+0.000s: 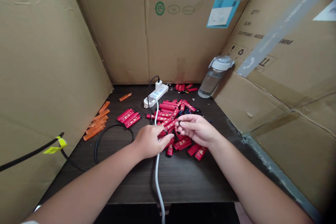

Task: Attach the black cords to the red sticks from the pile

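My left hand [149, 141] is closed around a red lighter [170, 125] with gold lettering, thumb and forefinger along its sides. At the lighter's right end, my right hand [195, 129] pinches a small black part [179, 123] between thumb and fingertips. Whether this part is joined to the lighter I cannot tell. Both hands are over a loose pile of red lighters [168, 106], many with black ends. Small dark and blue pieces lie in the pile behind my right fingers, partly hidden. Left of the pile, several red lighters [129, 117] lie side by side in a neat group.
Orange translucent strips [96, 126] lie along the left cardboard wall [47, 77]. A white power strip [156, 95] with a plugged-in charger stands behind the pile, its white cable [157, 178] running forward. A black cable [97, 147] loops at left. A water bottle [211, 80] leans back right.
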`<action>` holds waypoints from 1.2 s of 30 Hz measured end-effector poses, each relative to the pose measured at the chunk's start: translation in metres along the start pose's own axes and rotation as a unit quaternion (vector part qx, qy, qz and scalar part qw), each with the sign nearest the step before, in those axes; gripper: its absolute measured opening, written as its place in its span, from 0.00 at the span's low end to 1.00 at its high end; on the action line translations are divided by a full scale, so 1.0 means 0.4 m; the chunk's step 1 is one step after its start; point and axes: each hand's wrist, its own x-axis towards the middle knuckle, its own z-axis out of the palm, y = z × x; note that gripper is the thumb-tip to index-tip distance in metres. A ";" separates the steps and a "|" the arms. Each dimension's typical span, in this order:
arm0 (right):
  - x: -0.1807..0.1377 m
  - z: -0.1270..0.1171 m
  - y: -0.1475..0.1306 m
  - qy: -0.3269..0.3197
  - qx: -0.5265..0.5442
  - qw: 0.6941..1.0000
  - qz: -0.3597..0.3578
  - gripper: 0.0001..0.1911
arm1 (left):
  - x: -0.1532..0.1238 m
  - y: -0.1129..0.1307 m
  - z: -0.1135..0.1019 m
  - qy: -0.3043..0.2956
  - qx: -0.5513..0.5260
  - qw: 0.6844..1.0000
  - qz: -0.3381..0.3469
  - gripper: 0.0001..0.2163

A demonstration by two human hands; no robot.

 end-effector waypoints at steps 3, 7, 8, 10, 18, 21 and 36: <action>-0.003 0.006 0.002 -0.012 -0.008 1.000 -0.009 0.12 | -0.002 0.000 0.001 -0.004 -0.005 1.000 0.001 0.15; -0.004 0.010 0.010 -0.012 -0.006 1.000 -0.016 0.14 | -0.002 -0.004 0.004 -0.008 -0.037 0.999 -0.011 0.15; -0.004 0.011 0.012 -0.011 -0.008 1.000 -0.015 0.14 | -0.002 -0.006 0.005 -0.009 -0.054 0.998 -0.014 0.15; -0.003 0.011 0.015 -0.006 -0.015 1.000 -0.009 0.13 | 0.001 -0.009 0.006 -0.011 -0.093 0.995 -0.018 0.15; -0.003 0.013 0.015 0.007 -0.021 1.000 -0.002 0.13 | 0.005 -0.010 0.003 -0.003 -0.152 0.988 -0.029 0.13; -0.002 0.014 0.020 0.012 -0.044 0.999 -0.029 0.13 | 0.002 -0.007 0.003 0.022 -0.132 0.991 -0.027 0.13; -0.028 0.035 0.018 0.029 -0.183 0.970 -0.155 0.12 | 0.004 -0.019 0.008 0.053 -0.188 0.977 0.088 0.13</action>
